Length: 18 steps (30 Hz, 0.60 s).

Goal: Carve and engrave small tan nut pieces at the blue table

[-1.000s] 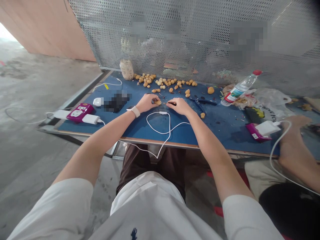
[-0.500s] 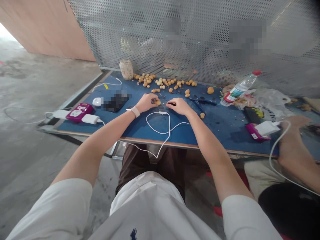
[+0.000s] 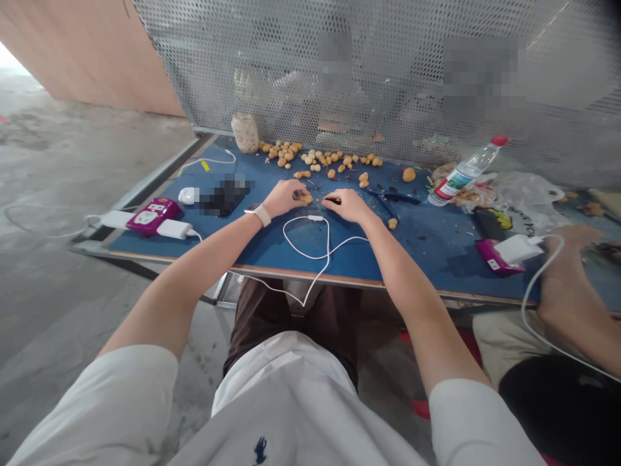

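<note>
My left hand [image 3: 286, 197], with a pale band on the wrist, is closed on a small tan fruit [image 3: 305, 198] just above the blue tabletop. Facing it across a narrow gap, my right hand [image 3: 345, 203] has its thumb and fingers pinched round a small dark object [image 3: 334, 200], too small to name. A dark blue two-handled tool [image 3: 385, 204] lies to the right of that hand, with a tan fruit [image 3: 392, 224] by one handle. Several more round tan fruits [image 3: 332, 157] are strewn along the back of the table.
A jar [image 3: 245, 133] stands at the back left. Leftward are a phone [image 3: 226, 197], a white case [image 3: 188, 196] and a purple power socket [image 3: 154, 217]. A white cable [image 3: 310, 257] loops before me. Rightward are a bottle [image 3: 463, 175], plastic bags [image 3: 524, 194] and another person's arm [image 3: 572, 285].
Both hands stay almost where they were, with only slight finger movement. The fruit and the dark object are still held, and the view has shifted very slightly.
</note>
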Each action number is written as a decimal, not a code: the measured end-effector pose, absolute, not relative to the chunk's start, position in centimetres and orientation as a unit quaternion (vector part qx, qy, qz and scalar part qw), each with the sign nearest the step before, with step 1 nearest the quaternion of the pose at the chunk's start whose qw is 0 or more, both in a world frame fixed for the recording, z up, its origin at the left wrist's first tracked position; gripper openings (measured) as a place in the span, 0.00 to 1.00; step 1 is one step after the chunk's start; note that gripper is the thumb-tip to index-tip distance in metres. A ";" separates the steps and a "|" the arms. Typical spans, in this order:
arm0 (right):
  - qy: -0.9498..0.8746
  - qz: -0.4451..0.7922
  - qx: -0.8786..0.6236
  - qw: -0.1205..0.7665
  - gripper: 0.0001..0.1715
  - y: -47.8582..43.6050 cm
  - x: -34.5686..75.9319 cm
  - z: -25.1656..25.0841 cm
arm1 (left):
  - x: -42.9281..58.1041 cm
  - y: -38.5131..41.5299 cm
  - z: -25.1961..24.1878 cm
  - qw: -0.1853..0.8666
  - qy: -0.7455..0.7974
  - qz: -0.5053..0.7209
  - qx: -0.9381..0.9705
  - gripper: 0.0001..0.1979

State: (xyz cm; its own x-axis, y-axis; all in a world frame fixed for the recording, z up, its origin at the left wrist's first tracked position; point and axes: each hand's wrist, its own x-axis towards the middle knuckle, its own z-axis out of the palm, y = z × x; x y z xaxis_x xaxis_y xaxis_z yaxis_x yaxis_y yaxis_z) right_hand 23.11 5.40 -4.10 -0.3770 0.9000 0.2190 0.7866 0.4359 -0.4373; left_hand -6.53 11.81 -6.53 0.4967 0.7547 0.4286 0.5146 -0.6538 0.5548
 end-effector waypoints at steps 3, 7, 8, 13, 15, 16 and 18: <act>-0.819 0.131 -0.516 0.214 0.19 5.3 23.0 -4.1 | -6.5 11.8 -6.7 0.181 0.369 0.337 0.847 0.13; -0.819 0.134 -0.517 0.210 0.19 5.3 23.0 -4.0 | -6.4 11.9 -6.8 0.179 0.362 0.340 0.849 0.12; -0.819 0.135 -0.516 0.211 0.18 5.3 23.0 -4.0 | -6.4 11.9 -6.8 0.176 0.362 0.338 0.850 0.12; -0.818 0.143 -0.511 0.221 0.16 5.4 23.2 -3.9 | -6.5 12.0 -6.7 0.160 0.373 0.321 0.856 0.14; -0.816 0.147 -0.513 0.223 0.16 5.4 23.2 -3.9 | -6.5 12.0 -6.6 0.161 0.370 0.313 0.860 0.14; -0.814 0.150 -0.513 0.227 0.16 5.4 23.2 -3.9 | -6.6 11.9 -6.6 0.163 0.368 0.310 0.861 0.15; -0.809 0.159 -0.513 0.239 0.16 5.4 23.3 -4.0 | -6.6 11.8 -6.5 0.171 0.363 0.309 0.862 0.15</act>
